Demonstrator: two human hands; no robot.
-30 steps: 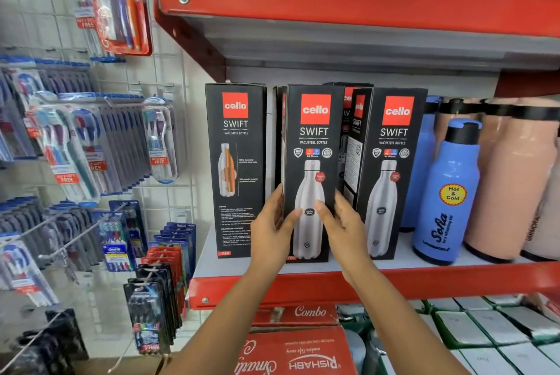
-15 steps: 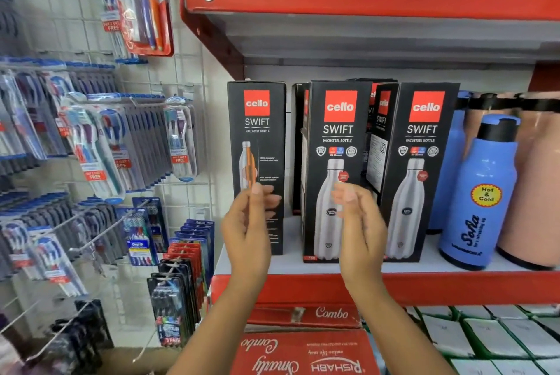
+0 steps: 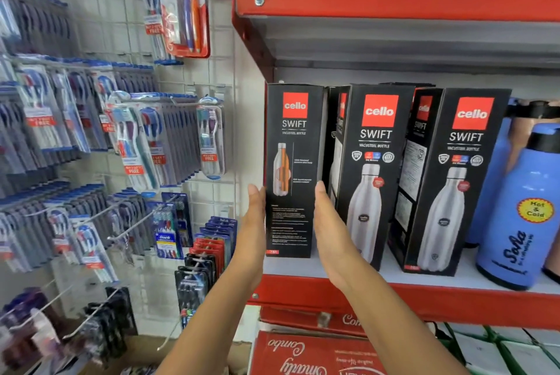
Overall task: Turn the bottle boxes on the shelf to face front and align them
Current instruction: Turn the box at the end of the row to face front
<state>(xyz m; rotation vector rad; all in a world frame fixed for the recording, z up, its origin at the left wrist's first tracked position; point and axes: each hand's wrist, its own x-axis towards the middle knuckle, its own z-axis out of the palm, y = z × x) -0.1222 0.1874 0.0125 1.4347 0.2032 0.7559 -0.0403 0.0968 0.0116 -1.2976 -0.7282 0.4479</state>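
Black leftmost box [image 3: 293, 168] stands between left hand [image 3: 254, 223] and right hand [image 3: 330, 232].

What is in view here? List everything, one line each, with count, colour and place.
Cello Swift boxes: three in front, more partly hidden behind; black with red logo; middle shelf.
Leftmost box: one, black, shows text panel, between both hands.
Blue bottle: one in front and another behind it, blue with black cap, right of the boxes.
Peach bottles: count unclear, behind the blue ones.
Shelf: red front edge, white deck; another red shelf above.
Toothbrush packs: many, mostly blue and white, on wire grid at left.
Red cartons: at least two, below the shelf.
Left hand: open, at the box's left side.
Right hand: open, at its right side.
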